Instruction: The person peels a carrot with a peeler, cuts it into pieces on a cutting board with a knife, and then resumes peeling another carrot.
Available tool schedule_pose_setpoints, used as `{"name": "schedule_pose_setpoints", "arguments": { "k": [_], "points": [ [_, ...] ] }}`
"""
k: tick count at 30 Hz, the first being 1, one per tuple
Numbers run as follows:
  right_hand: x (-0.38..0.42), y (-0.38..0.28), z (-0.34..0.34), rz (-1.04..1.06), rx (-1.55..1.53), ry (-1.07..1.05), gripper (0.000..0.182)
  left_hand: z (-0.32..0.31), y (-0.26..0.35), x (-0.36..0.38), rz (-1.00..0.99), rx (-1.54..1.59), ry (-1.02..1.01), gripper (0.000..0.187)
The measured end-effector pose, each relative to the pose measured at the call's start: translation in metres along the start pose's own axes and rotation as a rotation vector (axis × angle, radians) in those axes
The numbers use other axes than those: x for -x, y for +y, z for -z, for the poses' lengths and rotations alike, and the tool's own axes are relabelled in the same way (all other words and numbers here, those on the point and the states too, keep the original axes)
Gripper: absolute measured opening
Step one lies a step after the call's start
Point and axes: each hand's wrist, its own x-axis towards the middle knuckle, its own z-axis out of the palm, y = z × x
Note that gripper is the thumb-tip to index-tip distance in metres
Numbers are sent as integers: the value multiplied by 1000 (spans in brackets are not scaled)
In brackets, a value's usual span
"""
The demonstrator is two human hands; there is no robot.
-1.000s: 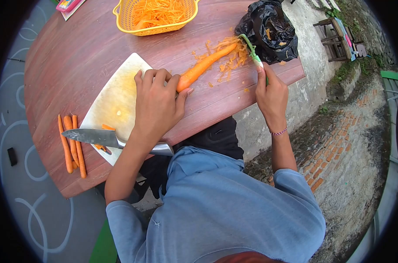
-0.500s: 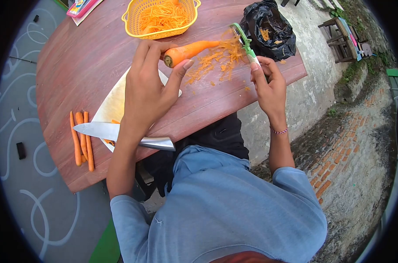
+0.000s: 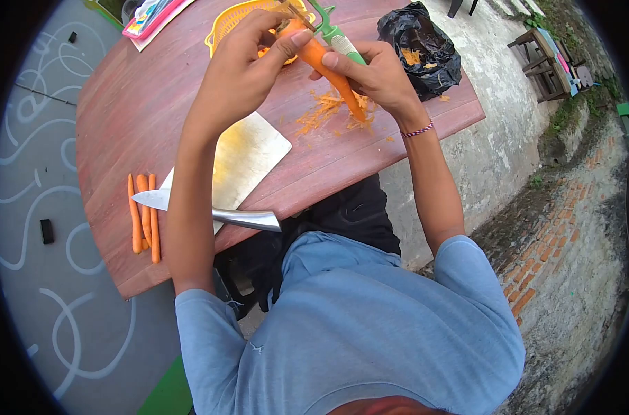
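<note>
My left hand (image 3: pixel 249 66) grips the thick top end of an orange carrot (image 3: pixel 339 81), whose thin tip slants down towards me. The fingers of my right hand (image 3: pixel 380 77) are closed on a peeler with a green and white handle (image 3: pixel 344 45). Its head lies by the carrot's top, and the right thumb rests against the carrot's side. Carrot peelings (image 3: pixel 321 114) are scattered on the table beneath. Partly behind my left forearm are a white cutting board (image 3: pixel 259 155) and a knife (image 3: pixel 249 219) with a metal handle.
Several thin carrots (image 3: pixel 145 214) lie left of the board. A yellow basket (image 3: pixel 223 28) stands behind my left hand. On the right, a black plastic bag (image 3: pixel 435 72) holds peelings. The reddish wooden table (image 3: pixel 134 111) has a rounded edge. Beyond it stands a wooden stool (image 3: pixel 543 66).
The carrot has swung from nearly level to tip-down. My right hand has moved left and up, bringing the peeler from the carrot's tip to its top end. My left hand has risen.
</note>
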Motion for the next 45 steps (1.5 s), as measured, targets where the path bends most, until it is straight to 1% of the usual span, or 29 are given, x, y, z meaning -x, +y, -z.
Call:
{"name": "schedule_pose_setpoints", "arguments": {
  "k": [1,5,7,8,9,11,12,14,15,18,20,21,23,24,26,27,29,30,31,33,37,40,42,43,45],
  "points": [
    [1,0,5,7,43,-42,42,3,-3,-1,49,103,-9,44],
    [7,27,25,-39,139,-111,36,37,-3,-10,54,67,-54,49],
    [13,25,26,-77,132,-130,32,50,-2,-12,111,88,41,52],
    [17,22,28,-74,131,-112,29,60,-4,-14,168,77,57,52],
    [17,26,31,-74,130,-114,29,67,-2,-14,169,76,58,52],
    [18,38,37,-151,54,-55,28,80,2,-16,147,146,139,52],
    [19,42,38,-150,54,-57,28,96,-7,-17,121,159,87,51],
    [20,47,39,-174,51,3,25,106,-8,-17,98,188,86,51],
    [21,47,39,-173,51,-1,25,109,-8,-17,73,215,84,50],
    [26,45,37,-193,117,60,26,107,-6,-15,92,186,80,50],
    [29,39,32,-116,78,158,32,101,-3,-13,117,167,93,50],
    [30,36,33,-116,79,159,32,98,-2,-12,144,148,108,50],
    [31,31,35,-125,-35,106,37,89,2,-11,173,141,127,50],
    [29,28,33,-126,-33,109,37,85,4,-11,202,133,147,50],
    [25,23,24,-151,68,65,38,79,4,-11,192,146,144,50],
    [22,25,22,-149,70,69,38,77,3,-12,182,155,143,49],
    [16,35,21,-48,96,59,34,79,-3,-12,172,146,132,49],
    [15,35,20,-19,72,69,28,80,-4,-12,169,138,124,49],
    [15,34,21,-18,71,65,28,81,-5,-11,170,136,127,49],
    [17,29,22,-144,25,57,24,81,-6,-8,190,139,113,48],
    [17,38,26,-84,12,83,23,78,-3,-4,197,139,130,49],
    [21,42,28,-47,66,86,22,85,-7,-1,216,96,106,49],
    [25,48,30,-13,145,85,20,94,-11,0,197,161,203,50],
    [27,49,31,-14,146,86,20,98,-12,1,197,162,202,50],
    [29,50,33,-82,82,144,20,108,-11,2,141,172,232,50]
  ]
}}
